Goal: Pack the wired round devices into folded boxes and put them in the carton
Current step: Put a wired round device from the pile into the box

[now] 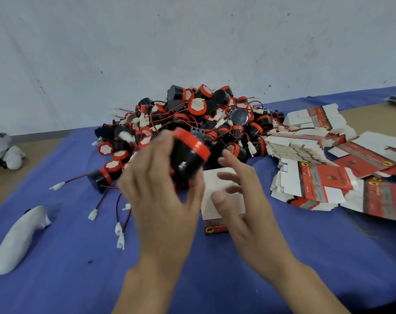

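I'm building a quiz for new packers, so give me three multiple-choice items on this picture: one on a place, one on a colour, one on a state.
1. Where do the flat boxes lie relative to the pile of devices?
A. left of it
B. right of it
C. on top of it

2. What colour is the rim of the device held in the left hand?
A. red
B. green
C. yellow

3. How is the right hand?
A. gripping a device
B. fingers spread over the folded box
C. out of view

Answers:
1. B, the stacks spread out on the pile's right.
2. A, a red band rings the black body.
3. B, its fingers are loose and hold nothing.
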Action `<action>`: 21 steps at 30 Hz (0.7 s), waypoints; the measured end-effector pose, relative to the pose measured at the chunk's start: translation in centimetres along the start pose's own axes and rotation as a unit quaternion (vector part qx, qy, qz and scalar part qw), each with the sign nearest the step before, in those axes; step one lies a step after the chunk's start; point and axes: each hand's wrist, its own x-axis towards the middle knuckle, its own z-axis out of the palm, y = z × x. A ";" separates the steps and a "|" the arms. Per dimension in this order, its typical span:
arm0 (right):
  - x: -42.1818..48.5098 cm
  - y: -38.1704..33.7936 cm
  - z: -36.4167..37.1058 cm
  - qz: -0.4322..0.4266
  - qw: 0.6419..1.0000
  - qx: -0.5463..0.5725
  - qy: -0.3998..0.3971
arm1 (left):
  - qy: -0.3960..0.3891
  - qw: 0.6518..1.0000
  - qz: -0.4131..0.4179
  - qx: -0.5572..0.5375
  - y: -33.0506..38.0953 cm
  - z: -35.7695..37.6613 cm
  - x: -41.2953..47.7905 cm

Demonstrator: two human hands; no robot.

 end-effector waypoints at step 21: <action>1.4 0.3 -4.0 0.140 0.984 0.083 -0.074 | -0.198 0.974 0.107 -0.032 -2.3 -0.2 -1.1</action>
